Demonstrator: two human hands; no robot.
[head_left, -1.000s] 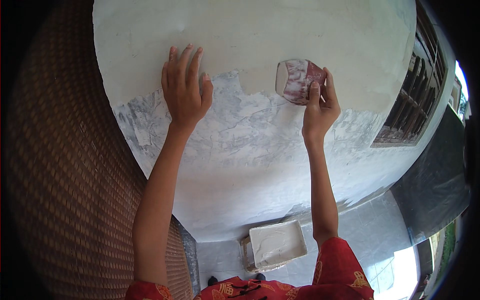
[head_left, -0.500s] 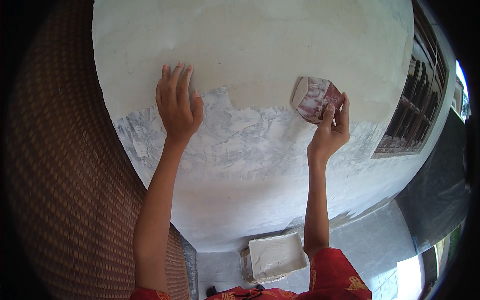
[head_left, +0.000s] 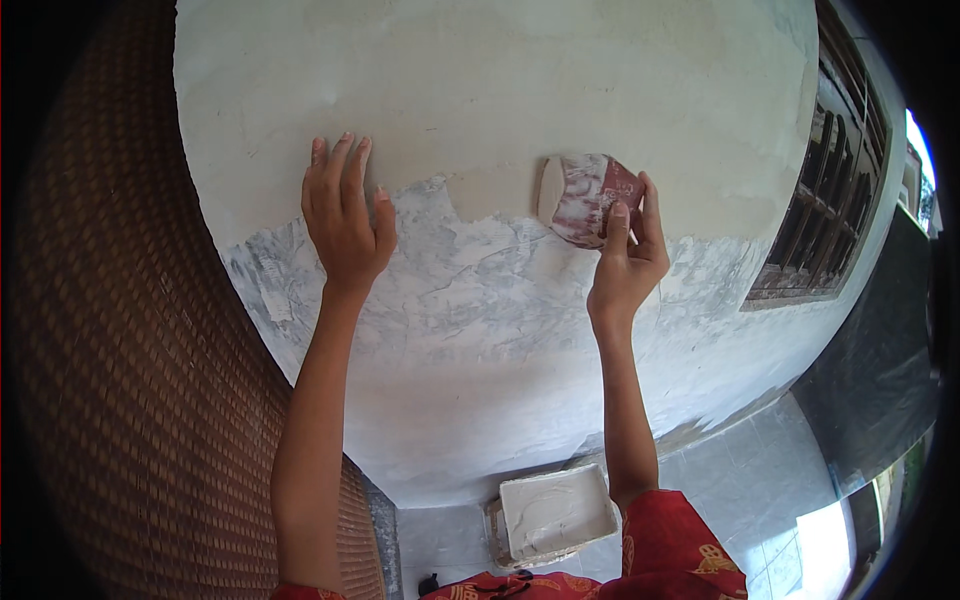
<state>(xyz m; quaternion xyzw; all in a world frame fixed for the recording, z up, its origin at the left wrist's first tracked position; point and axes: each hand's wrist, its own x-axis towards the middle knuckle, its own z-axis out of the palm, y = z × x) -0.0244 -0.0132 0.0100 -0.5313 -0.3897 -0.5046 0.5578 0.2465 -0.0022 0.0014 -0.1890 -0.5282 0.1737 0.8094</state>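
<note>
In my right hand [head_left: 628, 262] is a dark red, flat scraper [head_left: 585, 198], thumb on its near face and fingers behind. White paste covers much of it, with a thick bead along its left edge, which lies at the wall. My left hand [head_left: 345, 215] rests against the wall, fingers spread and pointing up, nothing in it. The wall [head_left: 480, 90] is smooth cream-white in its upper part. Below a ragged border runs a band of rough grey and white patches, which both hands are near.
A tray of white paste [head_left: 558, 512] stands low in front of me, above the grey tiled floor [head_left: 710, 490]. Brown woven matting [head_left: 150, 350] lines the left side. At the right are a dark wooden window [head_left: 825, 190] and a black sheet [head_left: 860, 350].
My right hand has slid left along the wall with the scraper. The left hand stays spread on the wall, and the whole view has shifted slightly.
</note>
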